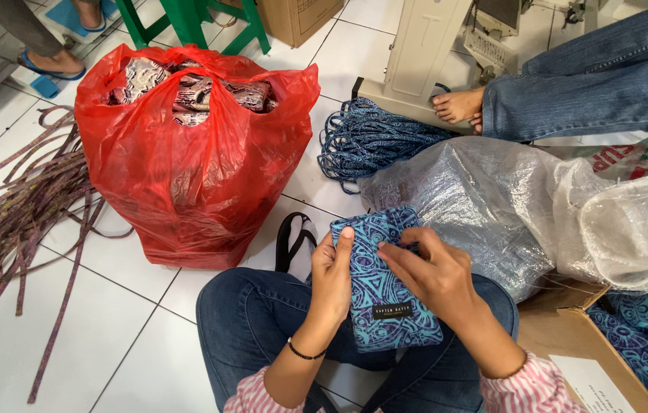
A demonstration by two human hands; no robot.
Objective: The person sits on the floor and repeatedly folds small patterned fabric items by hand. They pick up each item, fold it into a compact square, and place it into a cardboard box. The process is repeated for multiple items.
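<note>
A small blue and turquoise patterned fabric pouch (pixel 385 294) with a dark label lies over my lap. My left hand (pixel 331 275) grips its left edge, thumb on top. My right hand (pixel 431 271) pinches the upper right part, fingers pressed into the cloth. Both hands hold it above my jeans-clad knees (pixel 251 321).
A full red plastic bag (pixel 194 153) of patterned cloth stands at left, with purple fabric strips (pixel 25 206) beside it. Blue cords (pixel 370 138) and a clear plastic bag (pixel 492 206) lie ahead. A cardboard box (pixel 591 352) holds more blue pouches. Another person's foot (pixel 457 103) rests by a sewing machine stand.
</note>
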